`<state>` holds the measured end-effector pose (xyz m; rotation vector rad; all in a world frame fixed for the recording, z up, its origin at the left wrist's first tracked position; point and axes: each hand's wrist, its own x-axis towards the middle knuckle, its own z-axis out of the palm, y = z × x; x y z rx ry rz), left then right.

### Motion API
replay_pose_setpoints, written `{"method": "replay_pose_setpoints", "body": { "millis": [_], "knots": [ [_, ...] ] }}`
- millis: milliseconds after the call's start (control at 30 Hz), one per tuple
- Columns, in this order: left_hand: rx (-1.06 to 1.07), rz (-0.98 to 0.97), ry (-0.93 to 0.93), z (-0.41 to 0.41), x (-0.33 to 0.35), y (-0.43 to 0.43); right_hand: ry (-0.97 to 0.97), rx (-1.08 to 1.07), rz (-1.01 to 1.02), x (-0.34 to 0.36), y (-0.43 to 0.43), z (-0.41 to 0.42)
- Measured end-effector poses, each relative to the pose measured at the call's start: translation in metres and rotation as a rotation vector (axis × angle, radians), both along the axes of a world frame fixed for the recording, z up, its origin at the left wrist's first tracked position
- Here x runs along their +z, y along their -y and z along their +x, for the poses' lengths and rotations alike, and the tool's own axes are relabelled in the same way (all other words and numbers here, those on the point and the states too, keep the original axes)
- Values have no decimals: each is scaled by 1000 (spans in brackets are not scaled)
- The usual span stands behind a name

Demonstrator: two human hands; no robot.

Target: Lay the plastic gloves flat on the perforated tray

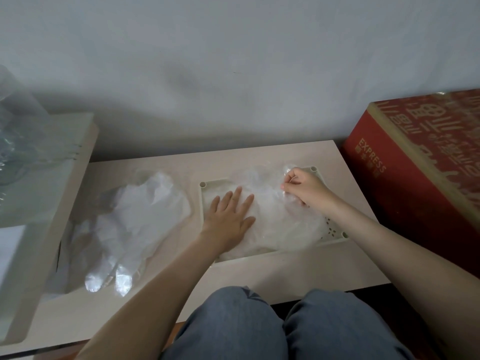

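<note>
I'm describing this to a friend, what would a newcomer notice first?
At the centre, the left hand presses flat on clear plastic gloves covering the perforated tray, while the right hand pinches the plastic near its far right corner. A loose glove pile lies left of the tray; a red carton stands at right.

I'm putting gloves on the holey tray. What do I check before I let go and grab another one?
1. The left hand presses flat on the glove on the tray: ok.
2. The right hand pinches the glove's far side: ok.
3. Glove smooth all over: not ok, it is bunched under the right hand.
4. Glove's edges inside the tray rim: cannot tell, the plastic is too clear.
5. The spare gloves lie ready on the table, left of the tray: ok.
</note>
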<state>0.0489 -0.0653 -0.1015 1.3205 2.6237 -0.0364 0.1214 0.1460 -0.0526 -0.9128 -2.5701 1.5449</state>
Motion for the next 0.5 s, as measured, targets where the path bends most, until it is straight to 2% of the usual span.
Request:
{"method": "replay_pose_setpoints", "body": {
  "millis": [300,500],
  "knots": [
    [-73,-5,8,-5,2,-13,6,11,114,3,-18,9],
    [-9,-61,70,-6,-7,-13,53,10,175,3,-35,15]
  ]
}}
